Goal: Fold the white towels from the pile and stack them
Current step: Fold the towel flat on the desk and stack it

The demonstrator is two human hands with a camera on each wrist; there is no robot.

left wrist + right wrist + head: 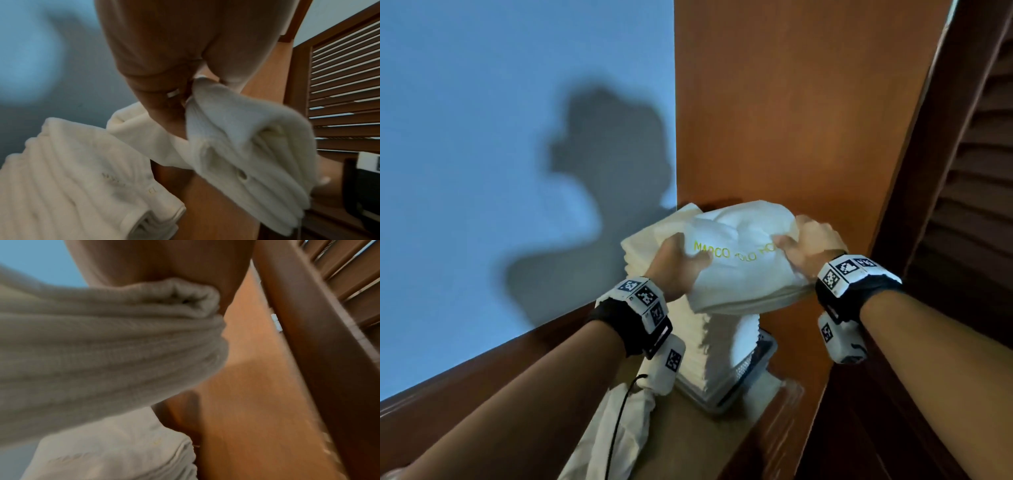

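I have the folded white towel (743, 263) pinched at both ends, left hand (678, 263) and right hand (811, 246) each clenched on it, held just above the tall towel stack (654, 236) in the basket (751, 368). My worry: the stack looks high, so setting it down off-centre could topple it.

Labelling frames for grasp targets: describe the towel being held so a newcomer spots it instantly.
Find the orange wooden panel beside the blue wall; a tall stack of folded white towels stands at its foot. The held towel is the folded one above it, gripped by both hands, showing yellow-green lettering.
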